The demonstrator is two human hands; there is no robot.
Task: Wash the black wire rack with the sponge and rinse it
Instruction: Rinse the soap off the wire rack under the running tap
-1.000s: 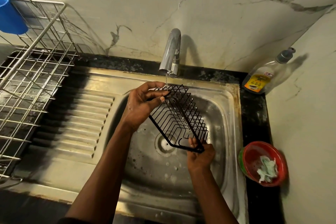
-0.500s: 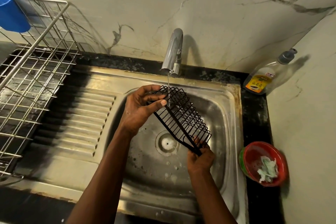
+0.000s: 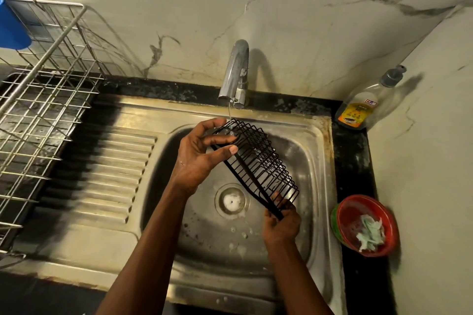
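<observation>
Tipping the rack (image 3: 258, 161) further onto its edge under the tap (image 3: 236, 74), I grip its top with my left hand (image 3: 202, 158) and its bottom with my right hand (image 3: 281, 222), so I think rinsing goes on.

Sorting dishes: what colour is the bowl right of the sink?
The bowl is red inside, green outside; head view shows it best.

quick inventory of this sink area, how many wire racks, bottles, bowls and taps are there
wire racks: 2, the black wire rack and the silver dish rack
bottles: 1, the soap bottle
bowls: 1, the red bowl
taps: 1, the tap
total: 5
</observation>
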